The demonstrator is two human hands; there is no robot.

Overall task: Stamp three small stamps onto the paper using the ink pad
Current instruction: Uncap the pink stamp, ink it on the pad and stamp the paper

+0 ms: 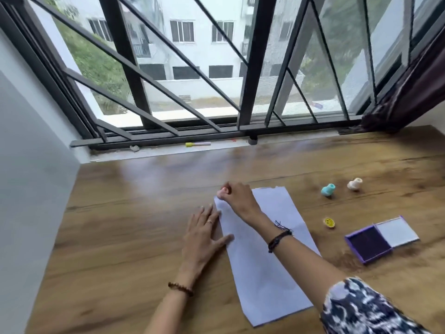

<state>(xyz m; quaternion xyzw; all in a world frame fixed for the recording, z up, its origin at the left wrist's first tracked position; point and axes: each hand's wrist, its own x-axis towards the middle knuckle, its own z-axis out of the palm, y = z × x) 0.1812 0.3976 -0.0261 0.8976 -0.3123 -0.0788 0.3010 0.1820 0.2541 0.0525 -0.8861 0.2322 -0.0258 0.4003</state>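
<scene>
1. Right hand [237, 196]: fingers pinching a pink stamp [221, 193] at the far left corner of the paper [260, 268].
2. Left hand [204, 233]: spread flat, pressing the paper's left edge onto the wooden surface [120, 225].
3. Right of the paper: blue stamp [328, 189], cream stamp [354, 184], open ink pad [368, 245].

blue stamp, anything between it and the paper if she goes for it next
Nothing visible: the blue stamp stands on bare table just right of the paper, with only open wood between them.
</scene>
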